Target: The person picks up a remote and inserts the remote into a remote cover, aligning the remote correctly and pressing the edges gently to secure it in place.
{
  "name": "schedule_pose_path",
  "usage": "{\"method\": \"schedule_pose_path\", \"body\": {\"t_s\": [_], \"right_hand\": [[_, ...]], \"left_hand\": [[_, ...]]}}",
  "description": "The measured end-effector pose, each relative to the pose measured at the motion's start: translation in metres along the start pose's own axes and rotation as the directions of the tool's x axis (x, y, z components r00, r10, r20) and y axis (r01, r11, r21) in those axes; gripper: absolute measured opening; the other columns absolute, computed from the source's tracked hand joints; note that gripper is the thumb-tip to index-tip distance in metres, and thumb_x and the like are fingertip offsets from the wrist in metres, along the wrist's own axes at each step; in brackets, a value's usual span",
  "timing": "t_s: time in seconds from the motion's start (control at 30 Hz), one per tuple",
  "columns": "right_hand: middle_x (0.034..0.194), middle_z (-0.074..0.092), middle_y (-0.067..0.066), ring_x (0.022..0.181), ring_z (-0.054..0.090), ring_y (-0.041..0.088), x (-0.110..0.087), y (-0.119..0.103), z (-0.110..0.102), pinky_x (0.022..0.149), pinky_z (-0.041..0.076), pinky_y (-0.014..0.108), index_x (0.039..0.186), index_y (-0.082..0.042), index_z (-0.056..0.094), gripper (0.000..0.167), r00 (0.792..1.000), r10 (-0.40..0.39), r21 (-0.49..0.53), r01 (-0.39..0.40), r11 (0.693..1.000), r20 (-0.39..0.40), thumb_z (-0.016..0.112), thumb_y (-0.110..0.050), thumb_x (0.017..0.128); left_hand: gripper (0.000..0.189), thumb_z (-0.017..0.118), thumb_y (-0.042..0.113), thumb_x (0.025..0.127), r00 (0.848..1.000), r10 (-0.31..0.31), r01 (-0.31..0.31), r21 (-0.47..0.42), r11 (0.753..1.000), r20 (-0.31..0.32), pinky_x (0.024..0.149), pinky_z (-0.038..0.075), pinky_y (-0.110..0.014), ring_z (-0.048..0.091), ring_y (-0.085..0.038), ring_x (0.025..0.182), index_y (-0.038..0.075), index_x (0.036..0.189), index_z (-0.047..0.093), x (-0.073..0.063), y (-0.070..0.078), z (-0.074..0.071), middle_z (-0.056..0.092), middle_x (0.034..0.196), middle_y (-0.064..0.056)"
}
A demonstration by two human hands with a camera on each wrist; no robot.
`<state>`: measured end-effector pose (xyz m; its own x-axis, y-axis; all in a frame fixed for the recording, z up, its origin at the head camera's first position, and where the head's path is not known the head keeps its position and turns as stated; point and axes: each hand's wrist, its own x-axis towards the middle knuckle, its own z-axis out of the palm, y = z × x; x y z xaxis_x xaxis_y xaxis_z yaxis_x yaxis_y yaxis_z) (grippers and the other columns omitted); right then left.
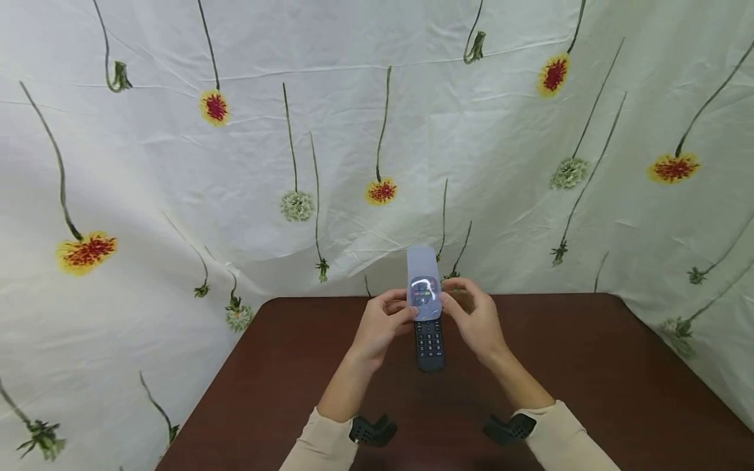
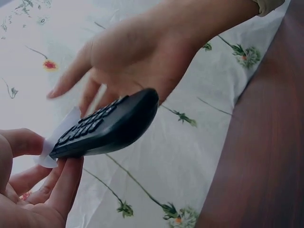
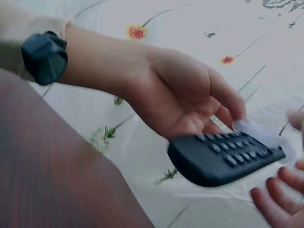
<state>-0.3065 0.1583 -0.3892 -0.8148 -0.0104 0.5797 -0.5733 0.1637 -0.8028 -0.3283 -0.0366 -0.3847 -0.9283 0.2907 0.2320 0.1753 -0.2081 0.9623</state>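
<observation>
A black remote control (image 1: 429,347) is held up above the table, its keypad end sticking out of a translucent whitish sleeve (image 1: 421,263). The other end of the remote shows through the sleeve's lower part. My left hand (image 1: 377,328) pinches the sleeve and remote from the left, thumb in front and fingers behind. On the other side is my right hand (image 1: 482,322), its thumb and fingers spread beside the sleeve's edge. In the left wrist view the right hand (image 2: 137,59) looks apart from the remote (image 2: 114,123). The right fingers (image 3: 273,202) look loose in the right wrist view.
A dark reddish-brown table (image 1: 294,379) lies below the hands. Behind and around it hangs a white cloth (image 1: 336,144) printed with flowers and stems. Each wrist wears a black device, such as the left one (image 1: 372,432).
</observation>
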Motion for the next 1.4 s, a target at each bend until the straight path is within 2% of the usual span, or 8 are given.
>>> {"method": "schedule_pose_path", "body": {"t_s": [0.07, 0.13, 0.27, 0.57, 0.77, 1.0, 1.2, 1.4], "right_hand": [[0.118, 0.062, 0.019, 0.103, 0.068, 0.027, -0.001, -0.003, 0.003, 0.082, 0.059, 0.032, 0.132, 0.002, 0.06, 0.037, 0.987, 0.157, 0.06, -0.155, 0.986, -0.024, 0.07, -0.016, 0.101], [0.117, 0.061, 0.02, 0.1, 0.068, 0.026, -0.001, -0.004, 0.005, 0.081, 0.06, 0.036, 0.136, 0.001, 0.058, 0.043, 0.964, 0.266, 0.079, -0.266, 0.961, 0.001, 0.071, -0.02, 0.101], [0.117, 0.063, 0.02, 0.098, 0.068, 0.025, -0.002, -0.007, 0.006, 0.083, 0.06, 0.044, 0.136, 0.002, 0.059, 0.041, 0.931, 0.363, 0.103, -0.365, 0.925, 0.041, 0.07, -0.018, 0.101], [0.112, 0.063, 0.019, 0.096, 0.069, 0.022, -0.005, -0.013, 0.008, 0.078, 0.059, 0.036, 0.132, 0.003, 0.061, 0.035, 0.936, 0.351, 0.151, -0.347, 0.926, 0.005, 0.07, -0.008, 0.1], [0.111, 0.063, 0.019, 0.097, 0.069, 0.024, -0.01, -0.016, 0.012, 0.075, 0.058, 0.033, 0.132, 0.001, 0.063, 0.035, 0.938, 0.343, 0.131, -0.334, 0.933, -0.048, 0.07, -0.006, 0.099], [0.112, 0.066, 0.017, 0.101, 0.069, 0.026, -0.014, -0.022, 0.018, 0.079, 0.057, 0.033, 0.13, -0.002, 0.065, 0.034, 0.945, 0.317, 0.122, -0.307, 0.944, -0.083, 0.074, -0.006, 0.097], [0.113, 0.067, 0.015, 0.102, 0.069, 0.027, -0.017, -0.027, 0.016, 0.085, 0.058, 0.037, 0.125, -0.001, 0.068, 0.031, 0.957, 0.29, 0.139, -0.284, 0.949, -0.024, 0.075, -0.01, 0.096], [0.115, 0.067, 0.012, 0.108, 0.066, 0.033, -0.019, -0.027, 0.014, 0.087, 0.053, 0.043, 0.13, -0.005, 0.067, 0.04, 0.945, 0.298, 0.01, -0.302, 0.953, 0.134, 0.079, -0.016, 0.094]], "left_hand": [[0.039, 0.069, 0.001, 0.095, 1.0, 0.017, -0.017, 0.022, 1.0, -0.006, 0.079, 0.06, -0.035, 0.069, -0.017, 0.088, -0.009, 0.132, 0.061, 0.0, -0.001, 0.002, 0.07, 0.101, -0.012], [0.04, 0.07, 0.002, 0.095, 0.999, 0.03, -0.029, 0.038, 0.999, -0.017, 0.08, 0.06, -0.037, 0.069, -0.018, 0.089, -0.007, 0.133, 0.062, -0.001, -0.001, 0.003, 0.07, 0.103, -0.014], [0.04, 0.07, 0.002, 0.095, 0.998, 0.051, -0.048, 0.062, 0.997, -0.035, 0.084, 0.059, -0.042, 0.068, -0.019, 0.091, -0.004, 0.133, 0.064, -0.001, -0.002, 0.006, 0.069, 0.105, -0.014], [0.038, 0.072, 0.002, 0.093, 0.994, 0.094, -0.088, 0.085, 0.992, -0.059, 0.088, 0.057, -0.05, 0.066, -0.019, 0.093, -0.004, 0.13, 0.068, -0.004, -0.001, 0.009, 0.069, 0.104, -0.013], [0.034, 0.073, 0.006, 0.094, 0.991, 0.118, -0.109, 0.118, 0.987, -0.069, 0.089, 0.057, -0.045, 0.066, -0.018, 0.094, -0.005, 0.127, 0.07, -0.009, -0.001, 0.013, 0.07, 0.109, -0.011], [0.027, 0.078, 0.009, 0.094, 0.969, 0.229, -0.21, 0.178, 0.961, -0.094, 0.075, 0.053, -0.027, 0.065, -0.016, 0.091, -0.004, 0.117, 0.075, -0.013, -0.003, 0.017, 0.073, 0.107, -0.012], [0.024, 0.079, 0.01, 0.093, 0.945, 0.31, -0.287, 0.195, 0.938, -0.101, 0.079, 0.052, -0.028, 0.065, -0.019, 0.096, -0.002, 0.113, 0.077, -0.015, 0.003, 0.017, 0.074, 0.104, -0.01], [0.024, 0.078, 0.01, 0.094, 0.929, 0.34, -0.317, 0.165, 0.934, -0.145, 0.078, 0.055, -0.029, 0.068, -0.023, 0.091, -0.001, 0.115, 0.076, -0.02, 0.011, 0.014, 0.075, 0.103, -0.011]]}}
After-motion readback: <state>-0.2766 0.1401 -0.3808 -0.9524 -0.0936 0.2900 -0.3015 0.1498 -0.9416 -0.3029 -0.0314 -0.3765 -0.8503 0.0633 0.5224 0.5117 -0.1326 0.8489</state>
